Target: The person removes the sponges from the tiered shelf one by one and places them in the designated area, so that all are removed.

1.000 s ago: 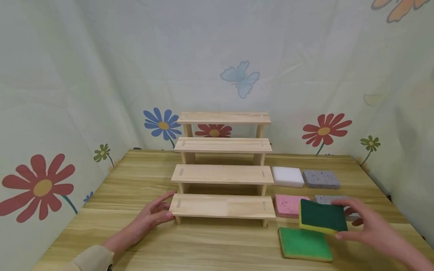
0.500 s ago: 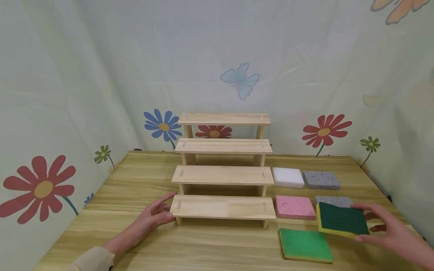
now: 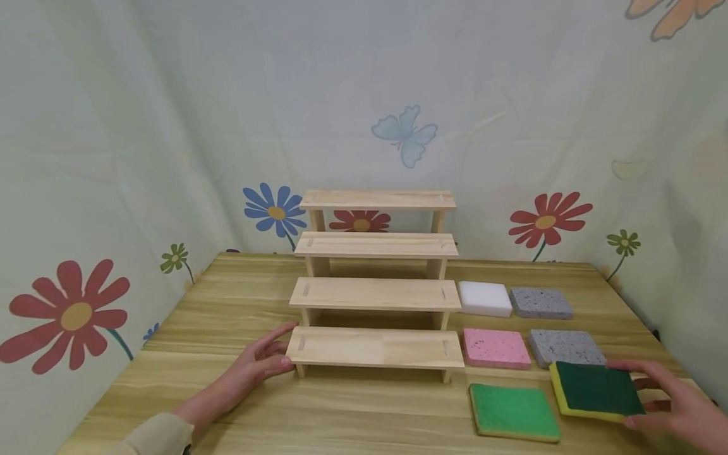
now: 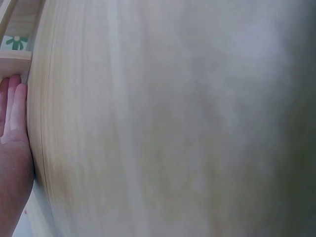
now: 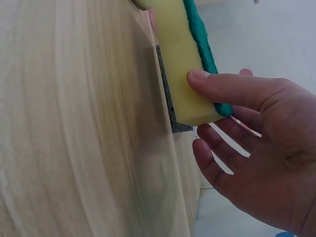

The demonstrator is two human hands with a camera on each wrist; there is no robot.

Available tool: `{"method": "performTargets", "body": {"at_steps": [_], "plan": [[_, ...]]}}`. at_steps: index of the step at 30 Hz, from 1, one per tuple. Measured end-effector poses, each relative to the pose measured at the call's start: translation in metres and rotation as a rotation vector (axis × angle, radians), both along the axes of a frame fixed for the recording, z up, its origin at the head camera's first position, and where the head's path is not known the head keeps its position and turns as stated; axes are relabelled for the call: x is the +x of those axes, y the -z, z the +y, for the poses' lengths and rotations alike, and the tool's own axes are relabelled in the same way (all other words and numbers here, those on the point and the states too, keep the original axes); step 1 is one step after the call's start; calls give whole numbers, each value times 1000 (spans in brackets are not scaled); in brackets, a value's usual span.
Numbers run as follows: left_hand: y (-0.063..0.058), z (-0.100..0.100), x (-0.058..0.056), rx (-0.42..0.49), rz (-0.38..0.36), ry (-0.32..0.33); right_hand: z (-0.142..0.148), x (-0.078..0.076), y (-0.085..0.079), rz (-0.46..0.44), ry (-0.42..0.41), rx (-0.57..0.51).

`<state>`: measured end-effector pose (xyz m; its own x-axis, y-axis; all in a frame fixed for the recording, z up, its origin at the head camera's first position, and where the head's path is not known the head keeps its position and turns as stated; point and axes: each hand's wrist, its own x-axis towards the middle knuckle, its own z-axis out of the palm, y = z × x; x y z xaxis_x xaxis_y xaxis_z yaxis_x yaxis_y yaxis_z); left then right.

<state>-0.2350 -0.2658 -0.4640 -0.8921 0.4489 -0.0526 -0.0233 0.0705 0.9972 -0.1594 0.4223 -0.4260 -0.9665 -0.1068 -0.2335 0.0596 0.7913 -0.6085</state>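
Note:
My right hand [image 3: 673,398] pinches a yellow sponge with a dark green scouring side [image 3: 597,388] by its right end. In the right wrist view, the thumb [image 5: 222,88] presses the yellow part of the sponge while the lower fingers stay loose. The sponge is held green side up, low over the table and in front of a grey speckled sponge [image 3: 565,347]. At the left end of a wooden four-tier stand [image 3: 372,346], my left hand [image 3: 258,363] touches the lowest step with its fingertips. The left wrist view shows its fingers [image 4: 19,108] fairly straight against the wood.
Right of the stand lie a white sponge [image 3: 485,298], a second grey sponge [image 3: 541,303] and a pink sponge [image 3: 497,348]. A flat bright green sponge [image 3: 514,412] lies nearer the front. Behind the wooden table [image 3: 239,297] hangs a flower-printed cloth [image 3: 341,95].
My right hand has carried the dark green and yellow sponge rightward and toward the front, uncovering the pink and front grey sponges. My left hand has stayed at the stand.

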Motion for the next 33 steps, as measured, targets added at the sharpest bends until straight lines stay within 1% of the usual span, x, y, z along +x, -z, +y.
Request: {"method": "performTargets", "body": {"at_steps": [8,15,20,28,33], "plan": [[-2,0,0,3,-7,3,4,3,5,-63,-12,-15],[-4,0,0,-9,-10,8,11,4,11,-107,-53,-104],[-4,0,0,5,4,14,15,2,14,-152,-77,-135],[-3,-1,-2,0,-7,15,17,4,16,-242,-49,-165],[-3,-1,-3,-3,-7,14,21,3,18,-271,-76,-189]]}}
